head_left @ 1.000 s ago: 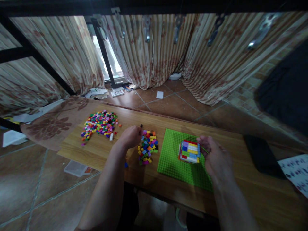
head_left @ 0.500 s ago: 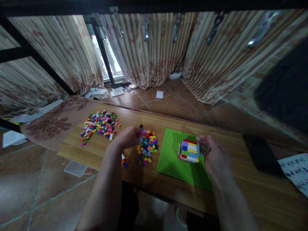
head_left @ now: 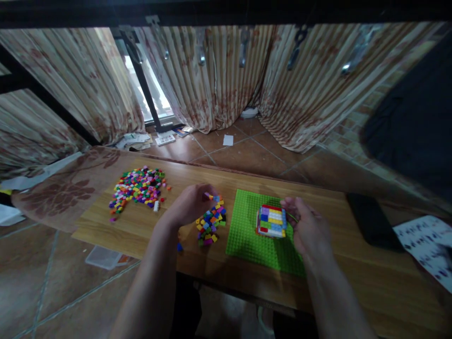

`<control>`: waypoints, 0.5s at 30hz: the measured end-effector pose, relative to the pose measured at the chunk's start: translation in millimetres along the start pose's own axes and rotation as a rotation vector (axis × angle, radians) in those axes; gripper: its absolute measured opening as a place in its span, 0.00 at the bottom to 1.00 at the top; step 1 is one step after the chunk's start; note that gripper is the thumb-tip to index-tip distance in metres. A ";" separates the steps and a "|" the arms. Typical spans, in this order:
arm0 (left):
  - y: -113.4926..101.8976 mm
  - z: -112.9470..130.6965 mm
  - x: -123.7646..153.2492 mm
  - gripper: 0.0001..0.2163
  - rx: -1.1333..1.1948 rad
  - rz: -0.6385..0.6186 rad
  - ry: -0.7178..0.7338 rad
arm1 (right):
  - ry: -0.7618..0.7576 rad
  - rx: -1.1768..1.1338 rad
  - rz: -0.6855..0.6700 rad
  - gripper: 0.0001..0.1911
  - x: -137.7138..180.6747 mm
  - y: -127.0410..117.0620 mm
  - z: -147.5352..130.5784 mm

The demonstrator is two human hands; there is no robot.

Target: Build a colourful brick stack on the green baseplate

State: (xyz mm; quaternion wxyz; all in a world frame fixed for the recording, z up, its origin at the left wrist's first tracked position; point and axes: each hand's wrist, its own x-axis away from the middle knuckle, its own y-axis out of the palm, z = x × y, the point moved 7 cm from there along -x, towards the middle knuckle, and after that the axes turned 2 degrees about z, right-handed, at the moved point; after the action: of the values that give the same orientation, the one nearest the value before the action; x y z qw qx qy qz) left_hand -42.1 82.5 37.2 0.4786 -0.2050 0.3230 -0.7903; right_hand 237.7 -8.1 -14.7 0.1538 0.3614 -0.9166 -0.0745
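Fingers of left hand (head_left: 190,203) curl just upper-left of small brick pile (head_left: 211,223), centre-frame; right hand (head_left: 308,230) beside brick block (head_left: 271,221); grips unclear.

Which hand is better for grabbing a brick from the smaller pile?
Probably the left hand: its fingers are right by the smaller pile. The right hand is farther away, beside the colourful brick block, with part of the green baseplate between it and the pile.
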 end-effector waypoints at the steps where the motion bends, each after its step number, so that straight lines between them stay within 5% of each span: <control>1: 7.0 9.8 -1.2 0.07 0.106 -0.005 0.043 | -0.001 -0.001 -0.002 0.09 0.1 0.7 0.2; 8: 69.9 72.3 -5.8 0.05 0.256 -0.094 0.223 | -0.022 0.011 -0.006 0.11 0.8 4.1 -0.8; 15: 90.2 81.9 -5.6 0.08 0.262 -0.079 0.200 | 0.000 -0.003 -0.017 0.09 0.2 5.2 -0.8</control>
State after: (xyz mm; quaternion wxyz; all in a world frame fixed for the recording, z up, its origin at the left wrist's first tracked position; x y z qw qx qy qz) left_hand 68.5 31.7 31.2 0.4352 -0.0737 0.2548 -0.8603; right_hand 234.6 -4.5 -12.7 0.1537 0.3690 -0.9133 -0.0774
